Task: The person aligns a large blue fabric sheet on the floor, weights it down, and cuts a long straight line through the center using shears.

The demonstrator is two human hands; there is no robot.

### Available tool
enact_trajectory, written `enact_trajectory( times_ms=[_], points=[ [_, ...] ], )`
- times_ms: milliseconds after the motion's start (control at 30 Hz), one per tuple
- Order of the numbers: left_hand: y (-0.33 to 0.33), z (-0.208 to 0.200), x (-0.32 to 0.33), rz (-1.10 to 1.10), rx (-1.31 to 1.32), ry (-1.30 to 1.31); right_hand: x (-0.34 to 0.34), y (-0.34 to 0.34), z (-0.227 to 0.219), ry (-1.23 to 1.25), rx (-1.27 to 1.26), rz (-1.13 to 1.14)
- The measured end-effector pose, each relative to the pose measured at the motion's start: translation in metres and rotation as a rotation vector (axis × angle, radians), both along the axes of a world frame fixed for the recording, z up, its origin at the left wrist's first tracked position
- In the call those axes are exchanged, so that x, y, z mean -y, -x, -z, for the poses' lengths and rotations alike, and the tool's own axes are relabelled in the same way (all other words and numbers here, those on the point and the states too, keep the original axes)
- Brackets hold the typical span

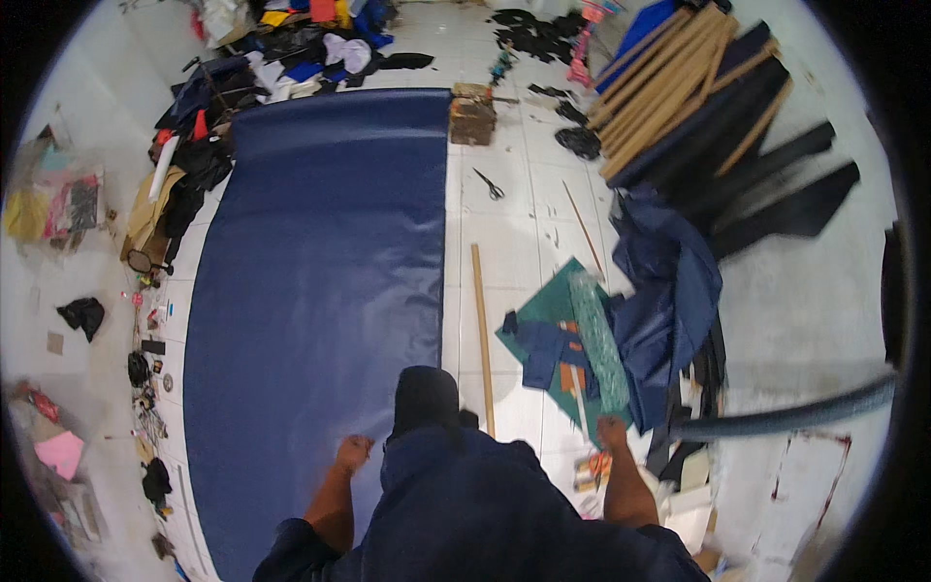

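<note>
A long sheet of dark blue material (315, 262) lies spread over the tiled floor in front of me and to my left. My left hand (355, 452) hangs over its near right part, fingers curled and nothing visible in them. My right hand (612, 433) is closed beside the lower corner of a green cutting mat (536, 312); whether anything is inside it is hidden. On that mat lie a clear, greenish plastic-wrapped roll (600, 339), small dark blue pieces (539, 351) and a pale narrow strip (580, 398).
A tan tube (482, 339) lies along the sheet's right side, with scissors (491, 184) farther off. A worn block (472, 116) stands at the sheet's far right corner. Crumpled blue material (669, 281) and cardboard tubes (669, 87) fill the right. Scraps (291, 73) heap at far left.
</note>
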State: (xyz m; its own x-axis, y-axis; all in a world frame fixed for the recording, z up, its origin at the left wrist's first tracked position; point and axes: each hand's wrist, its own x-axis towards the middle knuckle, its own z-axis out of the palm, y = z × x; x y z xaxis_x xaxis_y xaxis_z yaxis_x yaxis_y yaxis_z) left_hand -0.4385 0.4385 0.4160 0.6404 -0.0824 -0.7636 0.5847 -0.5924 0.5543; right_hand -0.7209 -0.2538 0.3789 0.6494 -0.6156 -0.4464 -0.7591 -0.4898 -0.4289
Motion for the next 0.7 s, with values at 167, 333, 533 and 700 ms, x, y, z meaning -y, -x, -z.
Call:
enact_trajectory(
  times_ms=[167,333,533,700],
  points=[
    [-0.041,0.003,0.001,-0.028,-0.383,-0.223,0.023,-0.339,-0.062,0.087,0.364,-0.026],
    [-0.188,0.025,0.072,0.41,-0.115,-0.343,0.023,-0.525,-0.087,-0.1,0.098,-0.394],
    [-0.402,-0.03,0.208,-0.378,0.215,0.014,-0.028,-0.697,-0.132,-0.194,-0.024,-0.757],
    [-0.493,-0.049,0.321,-0.568,0.418,0.108,0.007,-0.812,-0.158,-0.324,0.023,-1.009]
  ],
)
